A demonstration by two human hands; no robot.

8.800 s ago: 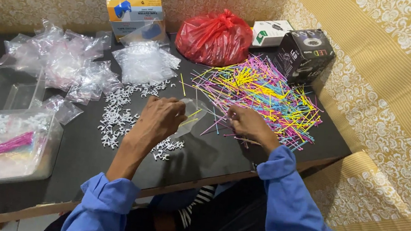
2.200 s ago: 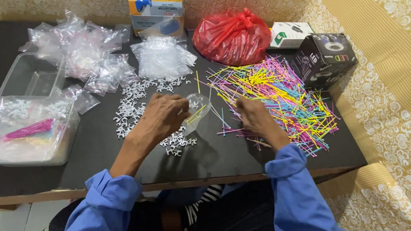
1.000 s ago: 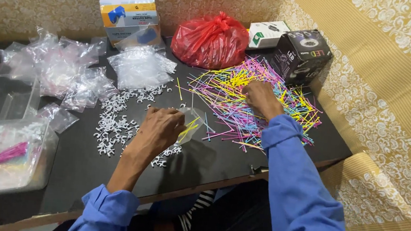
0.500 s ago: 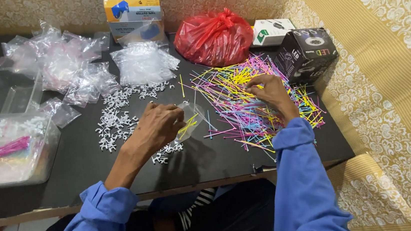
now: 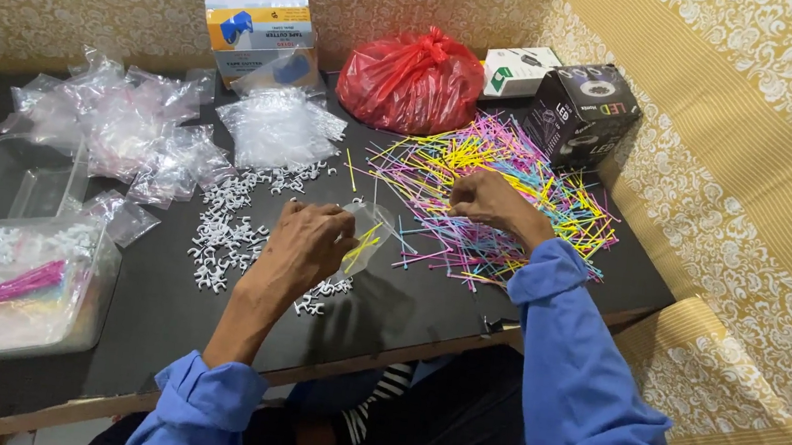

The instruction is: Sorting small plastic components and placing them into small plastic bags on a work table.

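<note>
At the left of the black table point(image 5: 154, 325) sits a clear tub point(image 5: 16, 297), with white clips point(image 5: 226, 230) scattered further in. The left hand point(image 5: 312, 243) still pinches a small clear bag point(image 5: 366, 234) holding yellow sticks. The right hand point(image 5: 485, 200) has drawn back toward it from the far side of the coloured sticks point(image 5: 496, 189), fingers closed over the pile; whether they grip any, I cannot tell.

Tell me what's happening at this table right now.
A person in blue sleeves sits at a black table. The left hand holds a small clear plastic bag with a few yellow sticks inside. The right hand rests on the spread-out pile of thin multicoloured plastic sticks, fingers pinched as if picking some. Small white plastic clips lie scattered beside the left hand.
</note>
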